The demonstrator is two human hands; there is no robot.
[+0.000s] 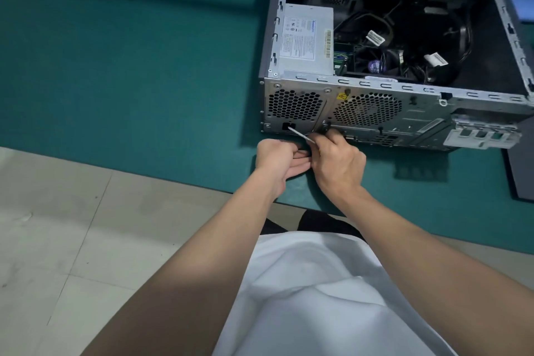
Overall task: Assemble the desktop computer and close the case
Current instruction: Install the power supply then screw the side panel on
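— What is the computer case (419, 101) made of?
— Dull grey metal with little holes. Its sticker (297, 37) looks like paper.
— And the green worktop (144, 81)?
— Matt, soft-looking. The floor (72, 225) tiles are smooth, the shirt (312, 283) is cloth, the screwdriver (300, 134) is shiny metal.

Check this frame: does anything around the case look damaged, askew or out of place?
Nothing looks damaged or spilled. The computer case lies on its side, open, with loose cables inside, as expected mid-assembly. The right hand holds a screwdriver at its rear panel.
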